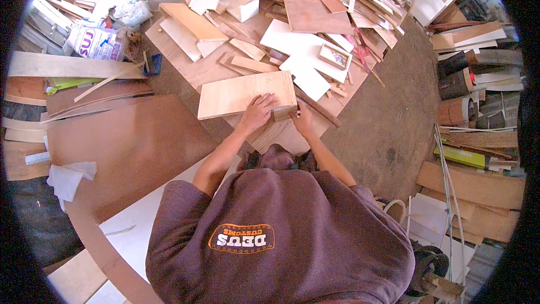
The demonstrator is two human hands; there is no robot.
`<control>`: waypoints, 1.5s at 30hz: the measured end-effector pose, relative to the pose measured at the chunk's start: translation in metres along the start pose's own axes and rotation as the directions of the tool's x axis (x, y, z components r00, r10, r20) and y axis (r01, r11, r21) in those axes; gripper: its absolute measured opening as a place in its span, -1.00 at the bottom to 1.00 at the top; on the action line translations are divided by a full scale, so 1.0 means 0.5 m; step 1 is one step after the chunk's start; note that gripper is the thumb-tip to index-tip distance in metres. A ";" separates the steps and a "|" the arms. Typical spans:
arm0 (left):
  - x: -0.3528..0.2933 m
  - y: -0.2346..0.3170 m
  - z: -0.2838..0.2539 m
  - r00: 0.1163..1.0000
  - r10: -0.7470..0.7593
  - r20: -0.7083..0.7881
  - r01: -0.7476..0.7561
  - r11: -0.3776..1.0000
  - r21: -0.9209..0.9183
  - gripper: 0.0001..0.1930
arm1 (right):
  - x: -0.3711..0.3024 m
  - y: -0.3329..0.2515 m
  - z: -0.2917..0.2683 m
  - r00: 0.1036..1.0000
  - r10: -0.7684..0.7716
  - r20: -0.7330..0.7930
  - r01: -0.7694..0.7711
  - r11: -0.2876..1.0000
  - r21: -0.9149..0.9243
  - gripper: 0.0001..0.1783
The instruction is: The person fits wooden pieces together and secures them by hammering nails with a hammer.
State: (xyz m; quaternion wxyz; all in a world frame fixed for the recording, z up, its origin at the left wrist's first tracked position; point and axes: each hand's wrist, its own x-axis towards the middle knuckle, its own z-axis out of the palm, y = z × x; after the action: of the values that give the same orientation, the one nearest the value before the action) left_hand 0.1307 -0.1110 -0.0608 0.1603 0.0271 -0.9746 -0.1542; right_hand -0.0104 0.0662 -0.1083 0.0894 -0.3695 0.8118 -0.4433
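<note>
A pale rectangular wooden board (239,93) is held in front of me, its long side running left to right above a larger plywood sheet. My left hand (259,111) grips its near edge, fingers laid over the top face. At the board's right near corner, my right hand (302,121) is closed on a small greyish-brown piece (284,113) against the edge. Whether that piece is a strip or a block I cannot tell. The right fingertips are partly hidden.
Beyond the board, a heap of wood offcuts (247,50) and white panels (306,76) covers the plywood sheet (191,76). A large brown panel (129,146) lies at left. Stacked boards (467,183) line the right side, and a white sack (95,42) stands far left.
</note>
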 end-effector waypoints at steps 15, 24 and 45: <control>0.008 0.022 0.032 0.975 -0.122 -0.187 0.091 0.982 -0.164 -0.73 | 0.000 0.001 -0.023 0.997 0.074 0.005 -0.074 0.996 0.057 -0.52; 0.011 0.044 0.022 0.958 -0.183 -0.221 0.148 0.975 -0.165 -0.77 | 0.017 0.004 -0.019 0.998 0.062 0.018 -0.064 0.994 0.089 -0.52; 0.118 0.219 0.059 0.690 -0.635 -0.347 0.534 0.770 -0.349 -0.87 | 0.105 0.129 -0.261 0.964 0.261 0.060 -0.267 0.925 0.270 -0.61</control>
State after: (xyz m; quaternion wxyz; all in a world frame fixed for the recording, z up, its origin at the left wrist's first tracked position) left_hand 0.0650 -0.0042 -0.0354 0.3229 0.3546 -0.8269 -0.2937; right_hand -0.1430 0.1376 -0.0724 0.2080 -0.2458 0.7833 -0.5317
